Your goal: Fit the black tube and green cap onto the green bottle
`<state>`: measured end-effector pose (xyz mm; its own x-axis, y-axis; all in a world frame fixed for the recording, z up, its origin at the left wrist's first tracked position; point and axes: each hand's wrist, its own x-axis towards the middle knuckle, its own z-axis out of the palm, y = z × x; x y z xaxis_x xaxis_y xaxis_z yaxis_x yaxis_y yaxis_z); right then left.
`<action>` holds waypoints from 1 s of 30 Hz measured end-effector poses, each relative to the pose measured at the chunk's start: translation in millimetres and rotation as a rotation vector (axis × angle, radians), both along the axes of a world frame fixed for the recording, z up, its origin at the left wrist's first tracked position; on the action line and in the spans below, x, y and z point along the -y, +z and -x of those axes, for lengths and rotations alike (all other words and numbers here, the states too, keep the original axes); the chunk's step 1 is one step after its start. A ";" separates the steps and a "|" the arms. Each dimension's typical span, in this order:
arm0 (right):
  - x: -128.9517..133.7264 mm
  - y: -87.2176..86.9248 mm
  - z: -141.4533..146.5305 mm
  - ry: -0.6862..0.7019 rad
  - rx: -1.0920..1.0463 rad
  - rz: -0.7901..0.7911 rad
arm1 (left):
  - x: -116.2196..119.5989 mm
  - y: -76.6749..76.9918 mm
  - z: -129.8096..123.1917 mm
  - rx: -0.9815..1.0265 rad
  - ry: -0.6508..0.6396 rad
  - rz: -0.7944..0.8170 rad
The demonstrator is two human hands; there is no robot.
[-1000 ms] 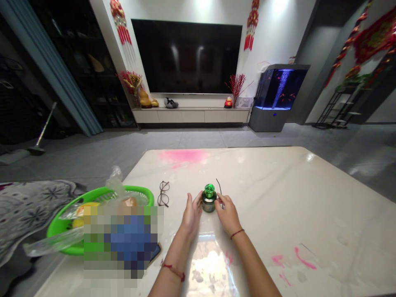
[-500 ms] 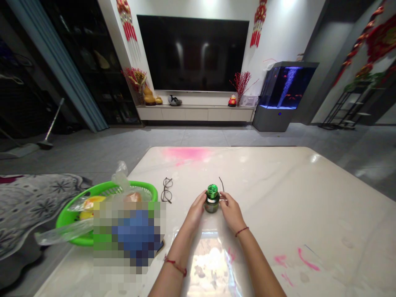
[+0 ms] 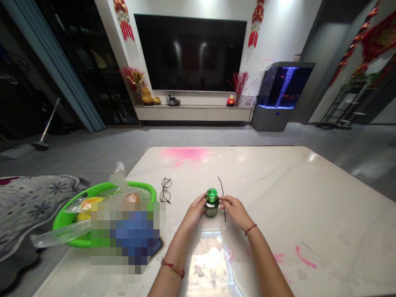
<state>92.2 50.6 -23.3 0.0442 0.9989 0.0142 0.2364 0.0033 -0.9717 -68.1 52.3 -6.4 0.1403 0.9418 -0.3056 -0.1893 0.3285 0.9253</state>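
A small dark green glass jar (image 3: pixel 211 210) with a shiny green faceted lid (image 3: pixel 212 194) stands upright on the pale table. My left hand (image 3: pixel 195 208) is closed along the jar's left side, its fingertips against the glass. On the other side is my right hand (image 3: pixel 234 210), fingers loosely bent and apart, the fingertips close to the jar's right edge; whether they touch it I cannot tell. Beneath the right fingers lies a thin dark rod with a bent end (image 3: pixel 221 186), like the temple of a pair of glasses. Eyeglasses (image 3: pixel 166 190) rest further left.
To the left, a green plastic basket (image 3: pixel 58 220) holds plastic bags and yellow items. A phone (image 3: pixel 157 247) lies beside it, partly behind a blurred patch. Pink smears (image 3: pixel 185 153) mark the glossy table (image 3: pixel 278 185). Beyond are a television (image 3: pixel 192 53) and an aquarium (image 3: pixel 283 88).
The jar sits slightly nearer to me. My right hand has shifted a little to the right, away from the jar, uncovering more of the dark rod. The left hand stays at the jar.
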 end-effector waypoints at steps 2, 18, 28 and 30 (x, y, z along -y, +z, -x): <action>-0.2 1.3 -1.7 0.023 0.007 0.027 | 0.1 2.3 0.5 -0.014 -0.012 -0.004; 8.7 25.0 7.2 -0.077 0.187 -0.112 | -1.8 1.9 2.2 -0.038 -0.056 -0.172; 5.0 22.9 31.1 -0.148 0.150 -0.288 | -0.8 6.9 1.8 0.008 -0.137 -0.207; 2.9 20.3 31.9 -0.149 0.164 -0.314 | -1.1 6.8 1.9 0.004 -0.139 -0.208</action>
